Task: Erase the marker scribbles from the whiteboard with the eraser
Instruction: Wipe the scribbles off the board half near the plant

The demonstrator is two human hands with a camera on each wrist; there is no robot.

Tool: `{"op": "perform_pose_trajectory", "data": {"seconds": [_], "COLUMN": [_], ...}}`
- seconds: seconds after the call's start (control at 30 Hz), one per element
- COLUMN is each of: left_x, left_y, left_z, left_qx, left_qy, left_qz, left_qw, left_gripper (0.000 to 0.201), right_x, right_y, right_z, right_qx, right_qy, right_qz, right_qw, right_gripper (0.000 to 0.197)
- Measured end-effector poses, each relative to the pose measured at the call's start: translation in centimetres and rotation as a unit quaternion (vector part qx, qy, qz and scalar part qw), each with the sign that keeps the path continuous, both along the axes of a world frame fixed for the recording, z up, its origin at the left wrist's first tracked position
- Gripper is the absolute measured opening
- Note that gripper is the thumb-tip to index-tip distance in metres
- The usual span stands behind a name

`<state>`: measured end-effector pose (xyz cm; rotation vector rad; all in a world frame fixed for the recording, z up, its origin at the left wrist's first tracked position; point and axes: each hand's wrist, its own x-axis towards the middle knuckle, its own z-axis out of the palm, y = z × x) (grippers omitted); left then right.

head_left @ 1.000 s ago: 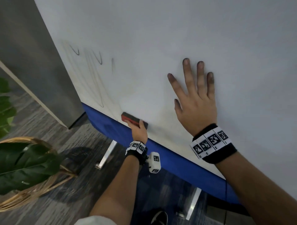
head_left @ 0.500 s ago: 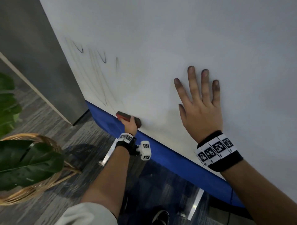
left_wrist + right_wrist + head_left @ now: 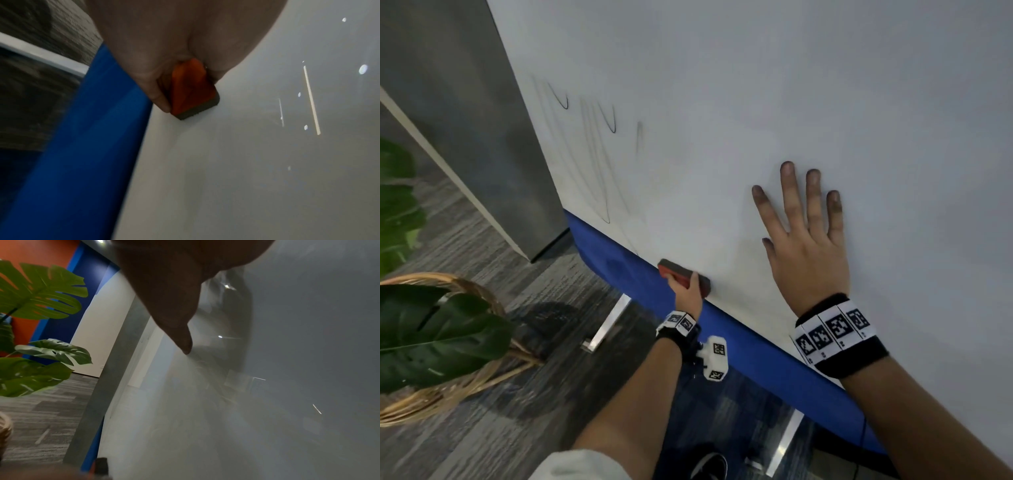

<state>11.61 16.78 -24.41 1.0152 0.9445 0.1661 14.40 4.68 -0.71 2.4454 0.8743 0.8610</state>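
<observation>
Lower now than a second ago, the eraser (image 3: 683, 277) sits at the whiteboard's (image 3: 791, 85) bottom edge, gripped by the left hand (image 3: 688, 293), its felt seemingly touching the board. Faint scribbles (image 3: 599, 164) remain toward 10 o'clock. Toward 2 o'clock the right hand (image 3: 808, 246) lies flat, fingers spread.

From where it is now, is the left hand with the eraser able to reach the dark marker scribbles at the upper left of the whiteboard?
Probably yes. The left hand holds the red felt-backed eraser at the white whiteboard's bottom edge; only bare board lies between it and the dark marker scribbles.
</observation>
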Motion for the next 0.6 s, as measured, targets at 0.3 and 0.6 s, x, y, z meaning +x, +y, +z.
{"op": "perform_pose_trajectory", "data": {"seconds": [0.3,0.6], "left_x": [2.2,2.0], "left_y": [10.0,13.5], "left_z": [20.3,15.6], "left_qx": [0.311,0.275], "left_qy": [-0.212,-0.180], "left_qz": [0.064,0.058], "left_qw": [0.924,0.943], "left_gripper": [0.079,0.078], "right_x": [-0.9,-1.0], "right_y": [0.7,3.1], "right_z": [0.1,4.1], "right_qx": [0.037,0.097], "right_qy": [0.034,0.039], "right_qz": [0.006,0.082], "right_qw": [0.999,0.991], "right_gripper": [0.091,0.065]}}
